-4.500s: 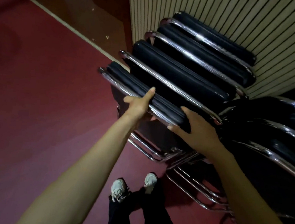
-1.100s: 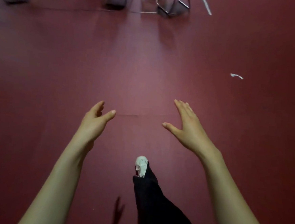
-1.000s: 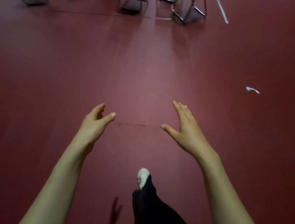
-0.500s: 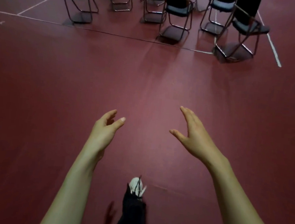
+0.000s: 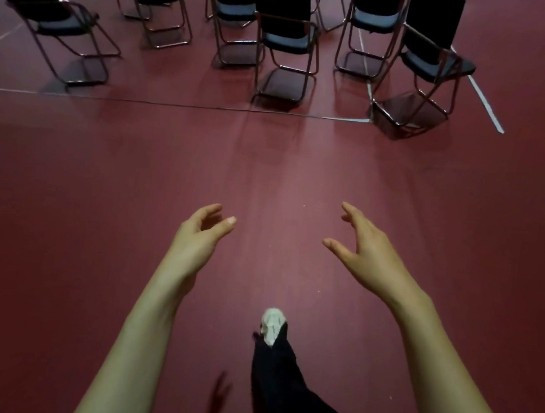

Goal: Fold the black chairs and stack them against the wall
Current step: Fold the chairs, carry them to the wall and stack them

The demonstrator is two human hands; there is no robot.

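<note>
Left hand [image 5: 200, 233] and right hand [image 5: 364, 249] are raised forward, fingers relaxed, grasping nothing. The unfolded black chairs [image 5: 287, 41] stand at the far side of the red floor [image 5: 102, 193], closer than half a second ago. Judged: approaching the next chair.

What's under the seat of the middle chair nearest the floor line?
Under the middle chair only red floor shows, with the chair's shadow and its metal frame's base bar. The seat's underside is hidden from this angle, as is the floor the seat covers.
</note>
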